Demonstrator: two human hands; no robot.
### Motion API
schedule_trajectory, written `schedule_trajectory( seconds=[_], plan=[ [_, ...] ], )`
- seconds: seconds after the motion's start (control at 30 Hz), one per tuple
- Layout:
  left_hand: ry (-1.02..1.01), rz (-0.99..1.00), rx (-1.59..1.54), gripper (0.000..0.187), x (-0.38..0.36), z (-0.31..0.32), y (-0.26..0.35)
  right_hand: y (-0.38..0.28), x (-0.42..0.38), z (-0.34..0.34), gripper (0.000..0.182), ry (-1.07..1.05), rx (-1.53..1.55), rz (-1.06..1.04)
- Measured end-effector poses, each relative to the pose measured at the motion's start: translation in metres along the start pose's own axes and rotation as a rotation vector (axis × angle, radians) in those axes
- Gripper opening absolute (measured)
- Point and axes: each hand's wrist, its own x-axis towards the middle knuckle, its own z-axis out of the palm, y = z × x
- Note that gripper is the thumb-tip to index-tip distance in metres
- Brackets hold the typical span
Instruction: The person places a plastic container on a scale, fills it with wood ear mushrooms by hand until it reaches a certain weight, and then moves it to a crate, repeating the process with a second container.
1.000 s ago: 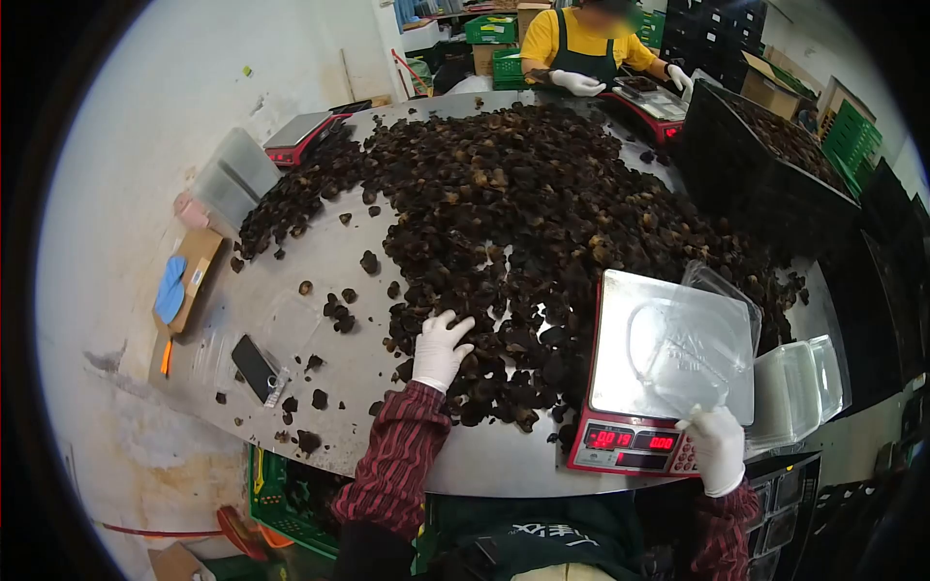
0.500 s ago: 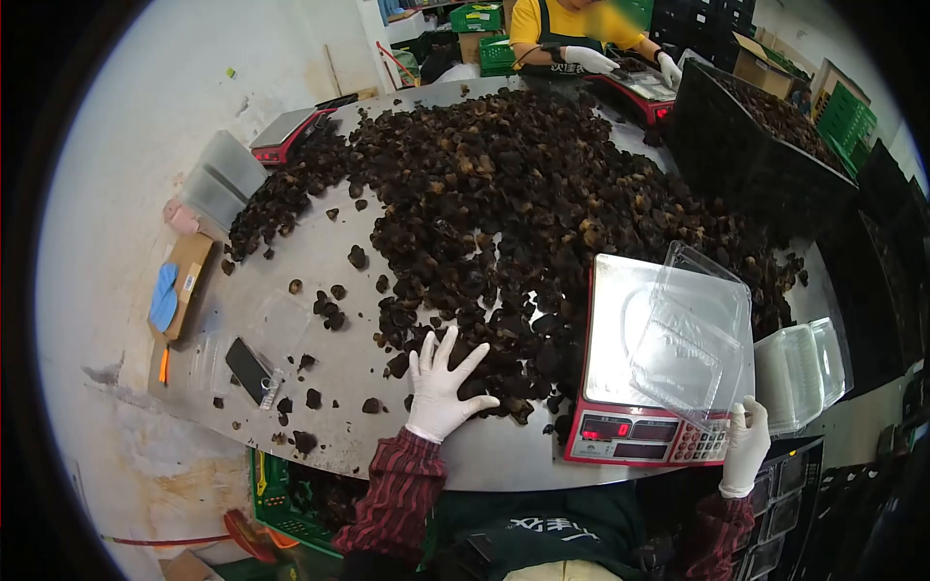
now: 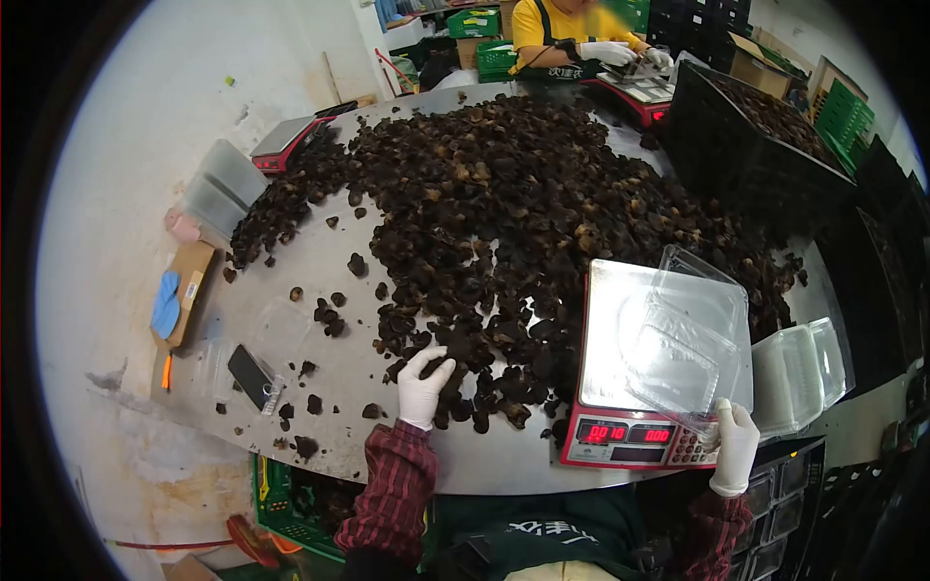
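Mushrooms (image 3: 465,363) — left hand (image 3: 423,385) clenched on clump; right hand (image 3: 734,447) pinches clear tray (image 3: 683,349) corner.

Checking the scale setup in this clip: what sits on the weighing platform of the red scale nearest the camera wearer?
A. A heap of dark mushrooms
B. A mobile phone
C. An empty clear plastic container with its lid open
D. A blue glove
C: the clear plastic container lies open and empty on the platform of the red scale, with the gloved right hand at its near corner.
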Motion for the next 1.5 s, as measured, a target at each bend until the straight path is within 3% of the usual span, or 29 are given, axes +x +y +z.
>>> schedule_trajectory(
  seconds=[0.03, 0.1, 0.17, 0.33, 0.4, 0.47, 0.5, 0.6, 0.7, 0.8, 0.9, 1.1, 1.2, 1.33, 1.47, 1.5],
  plan=[
    [-0.002, -0.177, -0.191, 0.015, 0.001, -0.003, 0.006, -0.002, -0.001, 0.0, 0.027, 0.001, 0.005, 0.007],
    [-0.021, -0.174, -0.24, 0.019, 0.003, -0.008, 0.012, -0.003, -0.001, 0.001, 0.026, 0.002, 0.011, 0.015],
    [-0.052, -0.37, -0.564, 0.025, 0.003, -0.009, 0.027, -0.001, 0.0, 0.001, 0.025, -0.009, 0.028, 0.016],
    [-0.137, -0.433, -0.794, 0.025, 0.005, 0.012, 0.065, -0.006, 0.0, 0.01, 0.025, -0.028, 0.044, -0.01],
    [-0.232, -0.249, -0.578, 0.026, 0.008, 0.034, 0.098, -0.013, -0.002, 0.016, 0.024, -0.032, 0.056, -0.016],
    [-0.342, -0.258, -0.507, 0.022, 0.008, 0.063, 0.133, -0.021, -0.006, 0.022, 0.026, -0.088, -0.003, -0.029],
    [-0.325, -0.107, -0.351, 0.02, 0.006, 0.084, 0.134, -0.023, -0.007, 0.025, 0.026, -0.094, -0.004, -0.033],
    [-0.388, 0.723, 0.124, 0.02, -0.002, 0.144, 0.154, -0.026, -0.006, 0.037, 0.025, -0.13, 0.019, -0.025],
    [-0.643, 0.761, 0.489, 0.029, -0.022, 0.189, 0.14, -0.027, -0.003, 0.045, 0.024, -0.121, 0.061, -0.035],
    [-0.519, 0.98, 0.477, 0.036, -0.036, 0.185, 0.148, -0.015, 0.008, 0.044, 0.024, -0.12, 0.005, -0.103],
    [-0.501, 0.918, 0.336, 0.036, -0.024, 0.155, 0.145, -0.025, 0.003, 0.044, 0.024, -0.145, 0.054, -0.011],
    [-0.175, 0.437, 0.929, 0.041, 0.026, 0.043, 0.053, -0.01, 0.009, 0.035, 0.027, -0.038, -0.027, -0.118],
    [-0.335, 0.416, 0.947, 0.041, 0.033, 0.003, -0.012, -0.013, 0.008, 0.037, 0.026, -0.027, -0.003, -0.103],
    [-0.182, 0.343, 0.519, 0.012, 0.03, -0.009, -0.008, -0.015, 0.003, 0.036, 0.025, -0.011, 0.032, -0.108],
    [-0.124, 0.392, 0.595, 0.014, -0.003, 0.011, 0.02, -0.011, 0.003, 0.033, 0.021, 0.022, -0.012, -0.175],
    [-0.203, 0.424, 0.638, 0.024, -0.011, 0.017, 0.023, -0.022, -0.002, 0.038, 0.021, 0.044, -0.029, -0.178]
  ],
)
